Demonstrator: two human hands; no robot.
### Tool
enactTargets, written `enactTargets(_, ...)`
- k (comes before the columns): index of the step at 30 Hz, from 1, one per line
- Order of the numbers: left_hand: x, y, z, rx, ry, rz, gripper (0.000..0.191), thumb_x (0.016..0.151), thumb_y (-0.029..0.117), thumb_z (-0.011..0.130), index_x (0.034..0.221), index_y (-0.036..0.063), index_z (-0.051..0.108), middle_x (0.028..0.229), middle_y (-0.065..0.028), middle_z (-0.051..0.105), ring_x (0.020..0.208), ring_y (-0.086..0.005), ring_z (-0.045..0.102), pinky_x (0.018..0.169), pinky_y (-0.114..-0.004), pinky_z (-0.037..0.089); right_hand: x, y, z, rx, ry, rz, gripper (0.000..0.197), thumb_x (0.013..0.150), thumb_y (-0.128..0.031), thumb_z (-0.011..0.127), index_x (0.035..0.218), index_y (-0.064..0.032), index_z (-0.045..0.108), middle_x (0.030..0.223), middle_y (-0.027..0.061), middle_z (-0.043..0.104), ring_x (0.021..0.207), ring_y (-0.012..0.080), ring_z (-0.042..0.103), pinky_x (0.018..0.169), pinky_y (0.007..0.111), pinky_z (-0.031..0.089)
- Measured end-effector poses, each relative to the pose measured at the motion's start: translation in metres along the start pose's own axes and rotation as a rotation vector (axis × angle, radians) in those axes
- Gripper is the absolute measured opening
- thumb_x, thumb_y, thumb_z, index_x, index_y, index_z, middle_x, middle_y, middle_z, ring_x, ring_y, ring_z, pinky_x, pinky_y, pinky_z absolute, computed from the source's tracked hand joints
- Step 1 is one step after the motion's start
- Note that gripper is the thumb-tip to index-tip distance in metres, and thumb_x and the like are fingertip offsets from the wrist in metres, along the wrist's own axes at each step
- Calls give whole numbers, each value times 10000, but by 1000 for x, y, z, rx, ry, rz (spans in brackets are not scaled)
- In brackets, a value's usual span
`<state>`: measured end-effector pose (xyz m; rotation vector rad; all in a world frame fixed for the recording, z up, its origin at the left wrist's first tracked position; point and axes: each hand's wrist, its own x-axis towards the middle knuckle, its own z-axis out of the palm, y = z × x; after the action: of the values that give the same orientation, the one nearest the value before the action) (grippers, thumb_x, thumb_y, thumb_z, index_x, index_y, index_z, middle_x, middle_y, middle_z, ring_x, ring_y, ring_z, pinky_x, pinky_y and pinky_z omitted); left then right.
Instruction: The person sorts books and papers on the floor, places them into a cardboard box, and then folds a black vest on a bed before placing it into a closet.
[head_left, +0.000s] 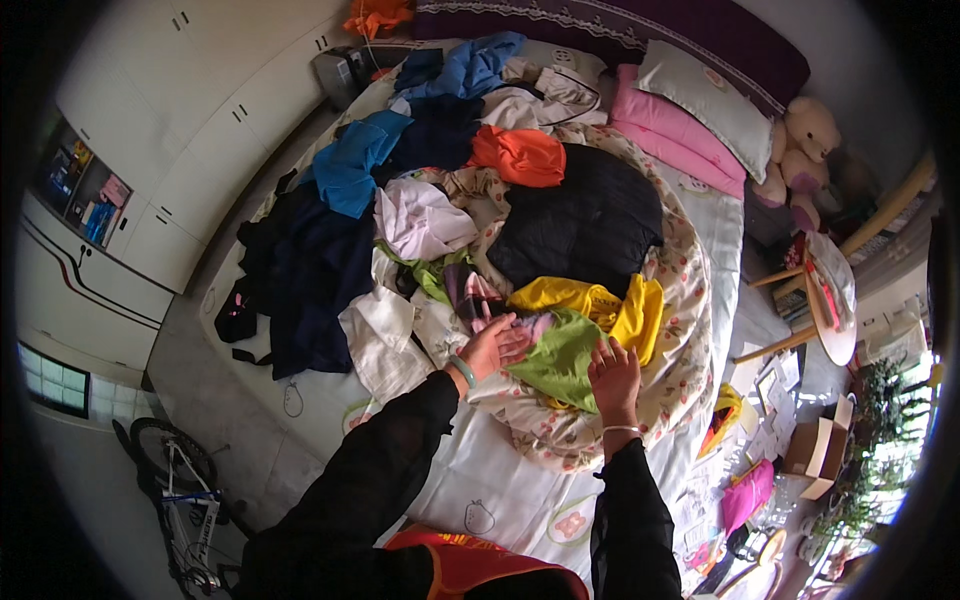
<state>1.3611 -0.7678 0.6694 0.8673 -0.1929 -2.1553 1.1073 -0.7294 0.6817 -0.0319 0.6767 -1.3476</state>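
Observation:
Both my hands are over a heap of clothes on a bed. My left hand (491, 346), with a jade-coloured bangle at the wrist, is spread palm up beside a green garment (562, 358). My right hand (615, 379), a thin bracelet at its wrist, has its fingers apart at the green garment's right edge. Neither hand grips anything that I can see. Just beyond them lie a yellow garment with dark lettering (636, 315) and a plaid garment (480, 296). A white garment (386, 341) lies left of my left hand.
Around these lie a black garment (581, 214), an orange one (521, 155), a pale pink one (424, 217) and dark navy clothes (322, 277), over a strawberry-print quilt (686, 300). Pillows (705, 105) are at the head. A bicycle (184, 502), a round stool (829, 315) and a cardboard box (816, 450) flank the bed.

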Motion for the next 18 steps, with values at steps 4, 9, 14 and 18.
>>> enactTargets(4, 18, 2, -10, 33, 25, 10, 379, 829, 379, 502, 1142, 180, 427, 1078, -37, 496, 983, -199, 508, 808, -366, 430, 30, 6, -21, -209, 67, 0, 488, 857, -420, 397, 1220, -94, 365, 1182, 98, 451, 980, 220, 486, 816, 323, 397)
enactTargets(9, 42, 1, -22, 40, 112, 7, 537, 769, 380, 590, 1214, 173, 372, 1172, -65, 412, 960, -227, 497, 793, -383, 444, 53, 24, -57, -734, 125, -89, 616, 834, -445, 437, 1328, -146, 224, 1348, 76, 258, 1174, 263, 337, 948, 410, 259)
enactTargets(14, 66, 1, -31, 82, 97, 24, 521, 781, 369, 577, 1222, 190, 366, 1209, -75, 392, 994, -243, 482, 802, -404, 437, 92, 33, -102, -856, 104, -194, 645, 833, -394, 476, 1342, -130, 180, 1357, 87, 232, 1223, 227, 272, 966, 393, 232)
enactTargets(18, 88, 11, -30, 128, 117, 52, 503, 810, 329, 546, 1249, 178, 351, 1222, -78, 390, 1005, -248, 487, 794, -399, 442, 121, 40, -118, -1051, 116, -191, 679, 810, -318, 554, 1337, -96, 188, 1361, 133, 207, 1233, 257, 247, 986, 328, 236)
